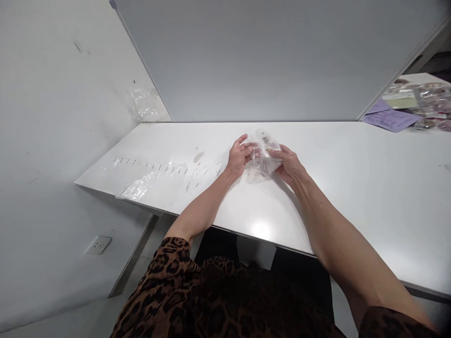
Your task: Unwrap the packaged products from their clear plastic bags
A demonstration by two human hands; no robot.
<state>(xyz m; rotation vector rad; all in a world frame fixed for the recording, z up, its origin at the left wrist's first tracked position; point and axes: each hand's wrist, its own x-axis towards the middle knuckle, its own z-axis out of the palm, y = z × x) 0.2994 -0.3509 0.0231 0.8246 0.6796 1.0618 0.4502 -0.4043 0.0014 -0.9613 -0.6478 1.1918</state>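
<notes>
A crumpled clear plastic bag (265, 159) is held between my two hands, just over the middle of the white table (243, 206). My left hand (240, 156) grips the bag's left side, its fingers partly behind the film. On the other side, my right hand (288, 163) pinches the bag between thumb and fingers. Near the top of the bag a small dark spot shows; I cannot make out what it is. To the left, a row of several small dark, thin pieces (153, 165) lies on the table.
Another clear plastic bag (139, 187) lies at the table's front left edge, and more clear film (146, 105) rests against the wall in the back left corner. A grey panel (264, 61) rises behind the table. Purple cards (391, 119) and bagged items (435, 105) sit at the far right.
</notes>
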